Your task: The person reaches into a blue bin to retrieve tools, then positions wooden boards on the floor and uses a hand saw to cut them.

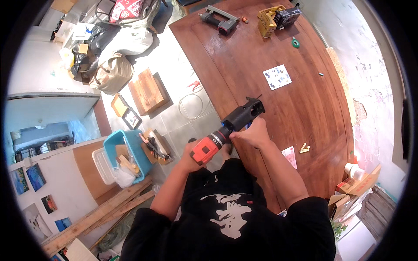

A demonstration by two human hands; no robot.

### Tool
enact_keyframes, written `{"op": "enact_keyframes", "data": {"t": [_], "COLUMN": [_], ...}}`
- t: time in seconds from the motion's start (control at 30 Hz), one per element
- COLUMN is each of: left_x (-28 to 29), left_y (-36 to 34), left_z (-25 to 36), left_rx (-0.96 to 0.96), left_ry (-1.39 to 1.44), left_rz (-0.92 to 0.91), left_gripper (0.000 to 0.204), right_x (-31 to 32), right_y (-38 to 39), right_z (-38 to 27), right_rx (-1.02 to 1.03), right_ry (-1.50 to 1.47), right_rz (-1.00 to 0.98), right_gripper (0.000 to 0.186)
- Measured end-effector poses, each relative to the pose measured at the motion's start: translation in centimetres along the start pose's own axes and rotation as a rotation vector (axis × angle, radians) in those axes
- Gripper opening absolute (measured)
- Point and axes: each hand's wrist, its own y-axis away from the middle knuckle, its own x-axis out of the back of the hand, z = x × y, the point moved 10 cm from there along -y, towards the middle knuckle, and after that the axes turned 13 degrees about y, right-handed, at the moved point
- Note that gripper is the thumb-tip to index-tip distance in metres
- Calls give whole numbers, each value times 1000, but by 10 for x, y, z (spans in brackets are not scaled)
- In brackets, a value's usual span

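I hold a red and black cordless drill (207,149) with a black saw-like attachment (243,113) fitted to its front, pointing up and to the right near the table's left edge. My left hand (190,155) is closed on the rear of the drill, at its handle. My right hand (252,134) is wrapped round the underside of the black attachment, partly hidden by it. A short blue part shows beside my right fingers. On the wooden table (305,104) nearby lie a white card with small dark pieces (276,76), a pink paper (290,155) and small yellowish pieces (305,148).
At the table's far end are a nail gun (217,21), boxes (278,19) and a green tape roll (295,42). A wooden block (146,91), coiled hose (189,108) and blue bin (141,152) occupy the floor leftward. Planks (100,217) lean lower left; cartons (361,182) stand right.
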Motion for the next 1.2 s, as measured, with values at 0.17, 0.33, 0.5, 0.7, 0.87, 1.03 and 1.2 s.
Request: {"op": "enact_keyframes", "data": {"t": [0.17,0.33,0.5,0.7,0.87,1.03,1.2], "left_x": [3,0,3,4,5,4,12], "left_y": [-6,-5,10,-5,4,2,5], "left_z": [31,56,53,92,100,126,148], "left_rx": [-68,-95,21,-43,-82,-164,-262], "left_ry": [-5,-63,-67,-86,-117,-302,-323], "left_rz": [-17,-42,-67,-95,-56,-48,21], "left_gripper": [29,29,40,50,54,54,52], "right_x": [15,40,55,63,71,83,103], "right_y": [3,11,24,28,35,41,48], "right_z": [-18,-34,-62,-58,-73,-86,-112], "right_rx": [33,158,159,197,254,286,365], "right_ry": [-113,-90,-104,-150,-159,-182,-182], "right_rz": [18,87,72,104,130,148,211], "right_gripper": [71,77,80,84,88,89,90]}}
